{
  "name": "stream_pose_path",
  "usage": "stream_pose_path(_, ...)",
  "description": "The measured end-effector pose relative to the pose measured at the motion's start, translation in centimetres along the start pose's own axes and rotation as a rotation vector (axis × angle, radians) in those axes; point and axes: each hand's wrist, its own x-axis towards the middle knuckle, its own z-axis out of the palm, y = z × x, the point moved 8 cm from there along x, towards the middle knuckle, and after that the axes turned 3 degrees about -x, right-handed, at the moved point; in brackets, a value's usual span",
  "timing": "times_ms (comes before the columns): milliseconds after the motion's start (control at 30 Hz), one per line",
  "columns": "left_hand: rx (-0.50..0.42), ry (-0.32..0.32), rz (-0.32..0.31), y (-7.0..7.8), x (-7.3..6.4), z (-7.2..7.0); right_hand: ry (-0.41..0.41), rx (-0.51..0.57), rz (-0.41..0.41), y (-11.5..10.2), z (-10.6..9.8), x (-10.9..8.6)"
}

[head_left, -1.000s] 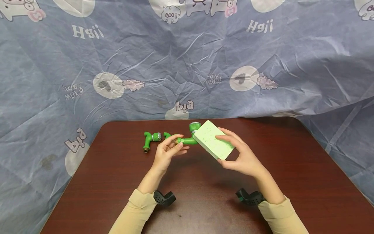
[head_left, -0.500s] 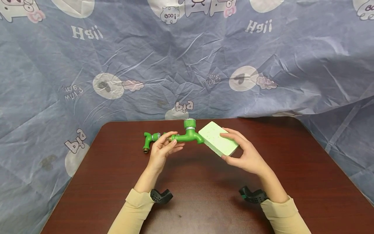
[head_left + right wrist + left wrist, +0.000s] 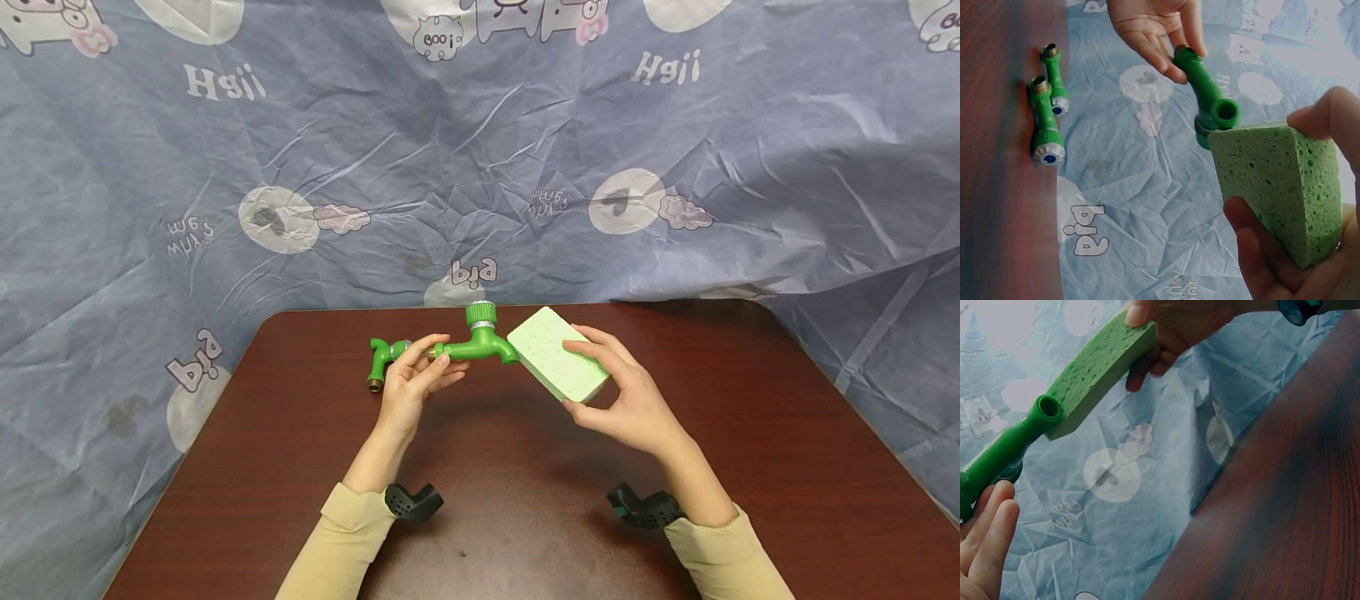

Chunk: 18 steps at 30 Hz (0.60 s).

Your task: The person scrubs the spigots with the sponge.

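Note:
My left hand (image 3: 412, 379) pinches a green garden tap (image 3: 480, 346) by its threaded end, above the table. The tap's ribbed knob points up and its spout points right. In my right hand (image 3: 633, 404) is a light green sponge (image 3: 555, 354), gripped by its right end between thumb and fingers. The sponge's left edge is at the spout's mouth; the right wrist view shows the sponge (image 3: 1260, 181) close against the tap (image 3: 1207, 90), though contact is hard to tell. In the left wrist view the spout's open mouth faces the camera beside the sponge (image 3: 1100, 375).
Two more green taps lie on the dark wooden table (image 3: 495, 467) at the back left. One tap (image 3: 378, 362) is plain in the head view; my left hand partly hides the other. A printed blue-grey cloth (image 3: 480, 167) hangs behind the table.
The tap has moved left and slightly up with my left hand. The sponge, earlier overlapping the tap, has shifted a little right and now uncovers the spout. Both grips are unchanged.

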Motion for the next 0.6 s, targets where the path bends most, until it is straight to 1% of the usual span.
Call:
stream_pose_path(100,0.006,-0.016,-0.008,0.0,-0.1,0.1,-0.008,-0.002,-0.002,0.5,0.1,-0.1)
stream_pose_path(233,0.024,-0.050,-0.030,-0.3,-0.2,0.6,-0.001,0.000,0.027,0.9,0.3,-0.1)
stream_pose_path(300,0.027,-0.036,-0.027,-0.4,-0.2,0.6,0.007,-0.001,0.032,0.9,0.4,-0.1)
stream_pose_path(433,0.011,0.019,0.002,-0.1,-0.1,0.0,0.009,0.013,0.022,-1.3,-0.2,0.3)
stream_pose_path(533,0.004,0.038,0.013,0.0,0.0,-0.3,0.001,0.043,0.012,-2.8,-0.9,0.6)
stream_pose_path(600,0.003,0.048,0.015,0.1,0.1,-0.4,-0.004,0.079,0.007,-2.7,-1.2,0.6)
